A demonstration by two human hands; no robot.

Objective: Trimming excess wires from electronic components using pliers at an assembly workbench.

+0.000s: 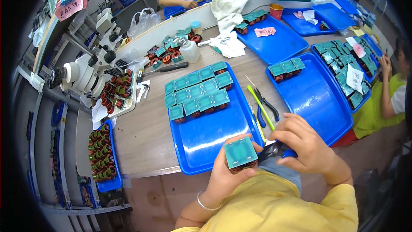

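While the left hand (225, 174) grips a square green coil module (240, 152), right hand (307, 146) pinches a dark tool (271, 151).
Both hover at the bench's (141, 137) near edge.

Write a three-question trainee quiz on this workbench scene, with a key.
1. True or false: the left hand holds a green-topped coil part.
2. Which hand grips the dark tool?
3. The pliers lie: A) in a tray, B) on the table between two blue trays, C) under the microscope.

Key: 1 true. 2 the right hand. 3 B, between the middle blue tray and the right blue tray.
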